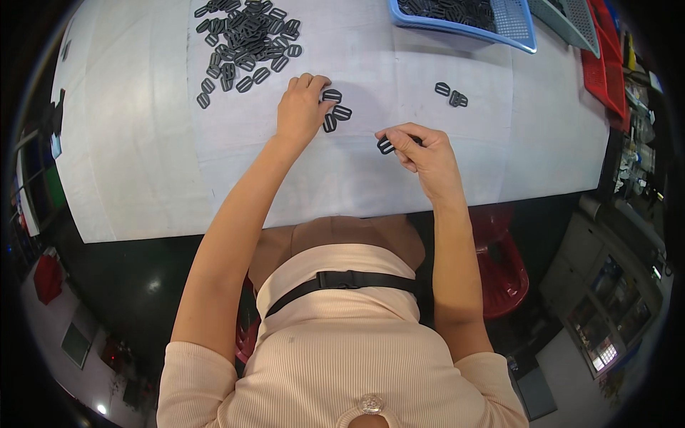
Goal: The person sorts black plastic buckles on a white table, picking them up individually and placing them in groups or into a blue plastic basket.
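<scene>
My left hand [301,107] is over the white table, its fingers and thumb closed about a black plastic slide buckle [332,95]. Close by its thumb lie two more slide buckles, one flat [342,113] and one partly behind the hand [330,123]. To the right, my right hand [422,152] pinches a slide buckle [386,145] between thumb and fingers above the table. A dark bit also shows behind that thumb; whether it is a second buckle is unclear. Beyond my left hand, a large heap of the same buckles [246,39] spreads over the table.
A few slide buckles [457,98] lie apart at the right. At the far right stand a blue basket [514,32] full of black pieces, a grey-green basket [574,28] and red baskets [606,78]. The white table [135,143] ends just before my lap; a red chair [503,278] is beside me.
</scene>
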